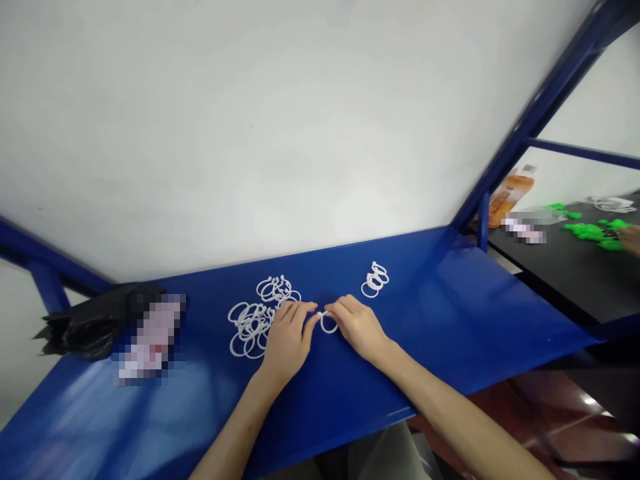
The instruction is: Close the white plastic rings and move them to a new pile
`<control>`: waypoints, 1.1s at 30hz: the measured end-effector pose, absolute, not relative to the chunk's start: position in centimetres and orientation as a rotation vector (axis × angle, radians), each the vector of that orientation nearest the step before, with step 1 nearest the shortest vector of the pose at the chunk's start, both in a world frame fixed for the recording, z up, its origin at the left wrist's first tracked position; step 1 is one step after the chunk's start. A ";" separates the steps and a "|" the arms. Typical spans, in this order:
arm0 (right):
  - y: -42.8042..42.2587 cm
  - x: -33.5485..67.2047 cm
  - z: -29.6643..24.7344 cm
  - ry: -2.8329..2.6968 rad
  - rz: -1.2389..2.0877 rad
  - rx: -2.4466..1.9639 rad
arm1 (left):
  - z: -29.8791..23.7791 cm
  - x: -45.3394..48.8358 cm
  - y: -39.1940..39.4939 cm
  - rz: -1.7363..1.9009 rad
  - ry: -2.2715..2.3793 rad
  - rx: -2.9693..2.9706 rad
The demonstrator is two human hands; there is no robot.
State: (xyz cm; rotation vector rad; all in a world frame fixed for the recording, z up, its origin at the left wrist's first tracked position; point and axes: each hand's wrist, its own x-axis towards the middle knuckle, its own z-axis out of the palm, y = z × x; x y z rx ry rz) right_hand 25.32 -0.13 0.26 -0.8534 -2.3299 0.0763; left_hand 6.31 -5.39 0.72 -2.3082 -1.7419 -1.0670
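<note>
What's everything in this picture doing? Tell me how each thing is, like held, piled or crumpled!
Ring: held at the fingertips
Right hand: pinching the ring
Left hand: at the ring, pinch unclear
Big pile: white rings, jumbled
Small pile: white rings, overlapping
Bag: black, crumpled
Blocked-out thing at left: can't tell
Bottle: orange, seems upright
Green pieces: scattered
Other person's hand: by the green pieces, blurred

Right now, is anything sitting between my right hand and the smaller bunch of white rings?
Nothing visible: only blue tabletop shows between your right hand, which holds a single white ring, and the smaller bunch beyond it.
</note>
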 end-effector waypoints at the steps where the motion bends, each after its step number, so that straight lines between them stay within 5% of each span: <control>1: 0.3 25.6 0.3 -2.278 0.100 -0.900 | 0.8 6.0 -5.2 -1.010 -1.785 -2.254; 13: 9.0 33.1 0.3 -1.740 0.280 -1.441 | -0.1 5.4 -4.9 -0.638 -1.951 -2.154; 33: 8.0 33.2 0.6 -1.646 0.385 -1.467 | 0.8 6.3 -5.4 -1.057 -1.676 -2.236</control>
